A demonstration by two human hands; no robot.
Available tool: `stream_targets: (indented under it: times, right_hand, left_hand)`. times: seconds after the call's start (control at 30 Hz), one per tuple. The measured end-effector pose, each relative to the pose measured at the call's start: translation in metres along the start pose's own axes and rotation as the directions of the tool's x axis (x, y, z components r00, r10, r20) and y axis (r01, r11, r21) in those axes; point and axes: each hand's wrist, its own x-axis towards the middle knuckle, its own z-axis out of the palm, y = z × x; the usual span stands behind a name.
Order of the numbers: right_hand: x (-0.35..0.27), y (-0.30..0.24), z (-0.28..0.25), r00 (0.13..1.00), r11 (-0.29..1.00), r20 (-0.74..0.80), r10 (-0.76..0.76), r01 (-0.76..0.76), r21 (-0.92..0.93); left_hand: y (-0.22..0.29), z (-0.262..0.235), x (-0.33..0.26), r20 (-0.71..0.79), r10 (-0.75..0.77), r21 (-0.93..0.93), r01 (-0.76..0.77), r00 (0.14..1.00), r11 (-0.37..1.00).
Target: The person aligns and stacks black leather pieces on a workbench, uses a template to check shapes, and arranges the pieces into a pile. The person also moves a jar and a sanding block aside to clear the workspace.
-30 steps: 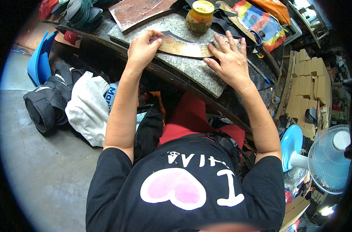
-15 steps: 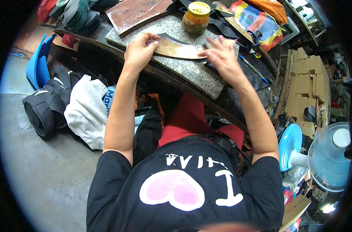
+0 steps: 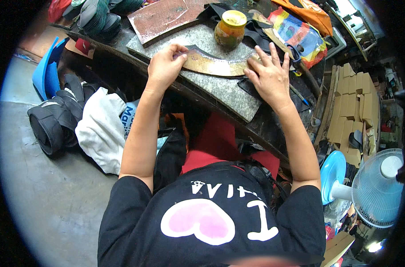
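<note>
Nearest the camera, the person's black shirt with a pink heart filled the lower frame, both bare forearms reaching up from it to the desk (image 3: 273,129). The left hand (image 3: 164,66) was curled, its fingertips pinching the left end of a long, curved brownish strip (image 3: 213,66) that lay across a speckled grey stone slab (image 3: 224,91). The right hand (image 3: 269,75) lay open and flat, fingers spread, pressing down on the strip's right end, just at the slab's far right edge. The strip ran between the two hands, resting on the slab.

Just beyond the strip, between the hands, stood a yellowish jar (image 3: 230,29) with a smeared lid. Beyond the left hand lay a rust-red board (image 3: 164,18). Beyond the right hand sat a colourful bag (image 3: 300,35). Well to the right of the right hand, cardboard pieces (image 3: 351,102) were stacked, and a pale blue fan (image 3: 378,189) stood nearer the camera. Left of the left forearm, dark shoes (image 3: 51,124) and white cloth (image 3: 100,133) lay on the floor.
</note>
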Motion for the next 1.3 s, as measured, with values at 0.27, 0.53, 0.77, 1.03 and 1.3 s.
stream_targets:
  times: [0.27,0.53,0.77,1.03,1.3]
  right_hand:
    - [0.001,0.006,-0.006,0.999,0.994,-0.006,0.038,-0.037,0.105]
    - [-0.022,0.06,-0.04,0.886,0.666,-0.164,0.434,-0.193,0.721]
    - [-0.082,0.083,-0.06,0.629,0.473,-0.338,0.7,-0.055,0.879]
    - [-0.125,0.106,-0.081,0.515,0.601,-0.467,0.719,-0.123,0.79]
    - [-0.142,0.095,-0.025,0.634,0.49,-0.214,0.743,-0.298,0.819]
  left_hand:
    - [0.009,-0.002,-0.004,-0.019,0.017,0.046,-0.016,1.0,0.999]
    - [0.084,-0.033,-0.034,-0.035,0.114,-0.5,-0.116,0.993,0.858]
    - [0.181,-0.009,-0.014,0.075,0.336,-0.849,-0.116,0.939,0.515]
    - [0.248,0.184,0.034,0.418,0.049,-0.889,0.398,0.907,0.225]
    - [0.251,0.282,0.029,0.656,0.097,-0.748,0.626,0.749,0.221]
